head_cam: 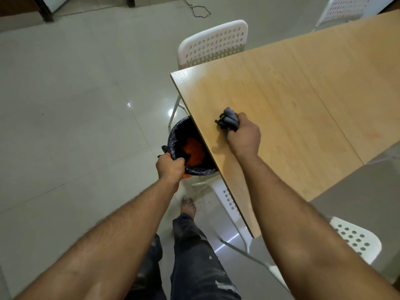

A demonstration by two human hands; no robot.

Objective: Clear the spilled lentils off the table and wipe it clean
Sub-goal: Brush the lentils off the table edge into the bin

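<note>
A light wooden table [292, 87] fills the right side. My right hand [243, 135] is shut on a bunched grey cloth [229, 120] that rests on the tabletop close to the left edge. Just below that edge, my left hand [171, 167] grips the rim of an orange bin lined with a black bag [175, 137]. A heap of orange lentils [193, 151] lies inside the bag. The table's edge hides part of the bin. Faint orange smudges show on the tabletop at the far right.
A white perforated chair [213, 43] stands behind the table's corner, another [344, 8] at the top right, and a third [355, 239] at the lower right. My legs and a bare foot [188, 207] are on the glossy tiled floor. A cord [200, 10] lies on the floor far back.
</note>
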